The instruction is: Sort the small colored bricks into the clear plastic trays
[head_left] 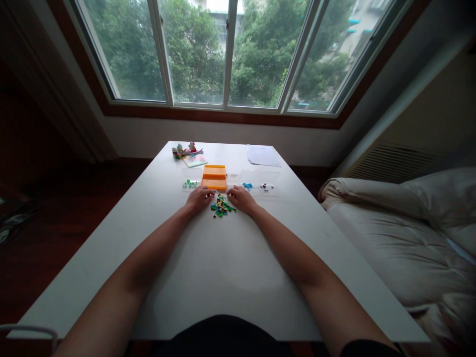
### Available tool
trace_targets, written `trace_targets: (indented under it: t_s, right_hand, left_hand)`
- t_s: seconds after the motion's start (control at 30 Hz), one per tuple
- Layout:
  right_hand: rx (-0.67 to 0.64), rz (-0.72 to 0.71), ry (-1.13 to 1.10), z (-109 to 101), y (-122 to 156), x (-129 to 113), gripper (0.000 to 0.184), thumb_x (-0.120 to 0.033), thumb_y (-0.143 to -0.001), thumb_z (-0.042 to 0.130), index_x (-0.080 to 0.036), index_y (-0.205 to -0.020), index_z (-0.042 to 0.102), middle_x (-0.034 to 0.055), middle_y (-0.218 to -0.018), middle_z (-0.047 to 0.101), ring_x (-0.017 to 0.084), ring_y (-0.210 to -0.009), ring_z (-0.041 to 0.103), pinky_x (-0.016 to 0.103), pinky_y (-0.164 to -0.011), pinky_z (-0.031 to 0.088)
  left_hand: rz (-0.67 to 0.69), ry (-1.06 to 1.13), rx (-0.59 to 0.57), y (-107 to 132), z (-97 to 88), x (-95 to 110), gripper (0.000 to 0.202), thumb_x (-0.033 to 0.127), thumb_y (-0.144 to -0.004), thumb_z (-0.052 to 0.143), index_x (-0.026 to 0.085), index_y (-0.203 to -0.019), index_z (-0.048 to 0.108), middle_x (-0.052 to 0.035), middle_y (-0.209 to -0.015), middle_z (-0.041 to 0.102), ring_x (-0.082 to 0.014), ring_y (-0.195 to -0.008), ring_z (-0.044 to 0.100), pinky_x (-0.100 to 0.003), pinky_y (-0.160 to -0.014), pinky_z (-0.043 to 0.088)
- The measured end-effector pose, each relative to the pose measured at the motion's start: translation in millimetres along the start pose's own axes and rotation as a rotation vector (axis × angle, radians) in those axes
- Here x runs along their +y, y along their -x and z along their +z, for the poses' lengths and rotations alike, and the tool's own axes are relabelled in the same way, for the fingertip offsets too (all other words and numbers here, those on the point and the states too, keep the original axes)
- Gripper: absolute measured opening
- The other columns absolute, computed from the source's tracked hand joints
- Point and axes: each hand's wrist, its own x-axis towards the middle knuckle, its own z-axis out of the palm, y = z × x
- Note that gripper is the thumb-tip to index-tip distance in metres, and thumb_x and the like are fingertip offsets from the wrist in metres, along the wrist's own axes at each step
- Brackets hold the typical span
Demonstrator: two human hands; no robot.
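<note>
A small heap of mixed building bricks (222, 206), mostly green with yellow, blue and dark ones, lies on the white table between my hands. My left hand (200, 199) rests at the heap's left edge, fingers curled together. From the right, my right hand (241, 198) reaches to the heap with its fingertips pinched. Whatever either hand grips is too small to make out. Just beyond stands an orange plastic case (214, 176). Clear trays flank it: green bricks (190, 183) lie in the left one, blue bricks (247, 186) and dark bricks (266, 186) on the right.
At the table's far left are colourful brick figures (181, 151) and a pastel card (195, 160). White paper sheets (262, 155) lie at the far right. A cream sofa (394, 228) stands beside the table (230, 267), and a window wall runs behind it.
</note>
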Motion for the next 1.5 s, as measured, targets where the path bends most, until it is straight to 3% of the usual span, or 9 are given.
trace_targets:
  t_s: [0.17, 0.5, 0.7, 0.9, 1.07, 1.33, 1.5]
  right_hand:
    - [-0.035, -0.102, 0.024, 5, -2, -8, 0.033, -0.011, -0.088, 0.061, -0.028, -0.114, 0.074, 0.0071, -0.103, 0.064, 0.020, -0.098, 0.058, 0.033, -0.093, 0.045]
    - [-0.008, -0.076, 0.044, 7, -1, 3, 0.026, -0.016, -0.088, 0.063, -0.024, -0.110, 0.074, 0.0082, -0.104, 0.064, 0.022, -0.101, 0.058, 0.034, -0.093, 0.045]
    - [0.009, -0.039, 0.022, 6, 0, 2, 0.028, -0.016, -0.089, 0.062, -0.023, -0.113, 0.073, 0.0085, -0.106, 0.064, 0.021, -0.102, 0.057, 0.033, -0.094, 0.045]
    - [0.056, -0.002, -0.022, 10, 1, 11, 0.029, -0.012, -0.091, 0.056, -0.022, -0.113, 0.073, 0.0081, -0.106, 0.065, 0.021, -0.104, 0.057, 0.032, -0.096, 0.044]
    - [0.067, -0.004, -0.042, 11, 1, 13, 0.026, -0.013, -0.091, 0.058, -0.022, -0.109, 0.075, 0.0080, -0.106, 0.066, 0.022, -0.106, 0.057, 0.032, -0.096, 0.044]
    - [0.066, -0.015, -0.045, 11, 0, 14, 0.021, -0.017, -0.090, 0.062, -0.023, -0.104, 0.076, 0.0077, -0.103, 0.066, 0.022, -0.101, 0.057, 0.034, -0.094, 0.045]
    - [0.052, -0.005, -0.039, 12, -1, 15, 0.020, -0.016, -0.089, 0.063, -0.023, -0.102, 0.077, 0.0076, -0.102, 0.065, 0.022, -0.101, 0.057, 0.034, -0.094, 0.044]
  left_hand:
    - [0.047, 0.014, -0.005, 0, 1.3, 3, 0.029, 0.021, -0.088, 0.057, 0.030, -0.107, 0.077, -0.0061, -0.099, 0.066, -0.0226, -0.096, 0.059, -0.034, -0.087, 0.048]
    - [0.131, -0.017, -0.060, -2, 2.5, 6, 0.034, 0.019, -0.087, 0.058, 0.033, -0.114, 0.075, -0.0056, -0.099, 0.062, -0.0223, -0.094, 0.058, -0.034, -0.090, 0.048]
    - [0.138, 0.025, -0.056, -1, 1.8, 7, 0.027, 0.016, -0.085, 0.057, 0.028, -0.099, 0.076, -0.0055, -0.097, 0.063, -0.0218, -0.093, 0.058, -0.034, -0.087, 0.048]
    - [0.129, 0.063, -0.027, -1, 3.1, 5, 0.031, 0.015, -0.085, 0.057, 0.027, -0.108, 0.074, -0.0054, -0.097, 0.064, -0.0208, -0.092, 0.058, -0.033, -0.087, 0.047]
    - [0.119, 0.075, -0.021, -1, 4.4, 2, 0.025, 0.017, -0.084, 0.060, 0.025, -0.102, 0.076, -0.0047, -0.092, 0.064, -0.0195, -0.087, 0.058, -0.032, -0.083, 0.047]
    - [0.165, 0.157, -0.012, -2, 5.1, -3, 0.018, 0.016, -0.083, 0.062, 0.022, -0.093, 0.076, -0.0041, -0.088, 0.064, -0.0172, -0.081, 0.057, -0.029, -0.076, 0.046]
    - [0.259, 0.232, -0.039, -1, 3.9, -1, 0.012, 0.023, -0.086, 0.066, 0.023, -0.091, 0.076, -0.0052, -0.093, 0.065, -0.0177, -0.087, 0.058, -0.029, -0.080, 0.047]
